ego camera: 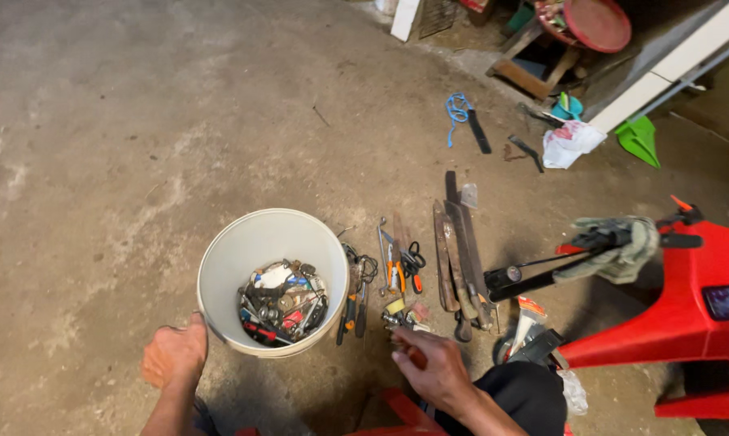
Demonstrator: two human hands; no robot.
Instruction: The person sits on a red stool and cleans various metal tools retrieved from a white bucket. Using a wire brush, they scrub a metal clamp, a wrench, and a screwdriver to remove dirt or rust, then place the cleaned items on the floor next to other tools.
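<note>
At seven o'clock on the concrete floor (98, 161), my left hand (174, 355) rests against the outer wall of one white bucket (227, 258), fingers curled at its rim; I cannot tell how firmly it grips. Down inside that bucket lies a jumble of small tools and hardware (282, 303), too tangled for me to count, with red, black and silver pieces showing. Just beside the bucket at three o'clock, loose hand tools (392, 274) lie in a row: screwdrivers, pliers with orange handles, a wrench. My right hand (433, 367), at five o'clock from the bucket, is closed around a slim red-handled tool (413, 356), its tip among the pieces on the floor. Further right I see several long dark flat bars (461, 258) lying side by side. Toward one o'clock sit a blue cord (457, 109), a crumpled white bag (570, 144) and a green plastic scoop (639, 139). At three o'clock stands a red machine (679, 315), one grey glove (623, 246) draped over its handle.
</note>
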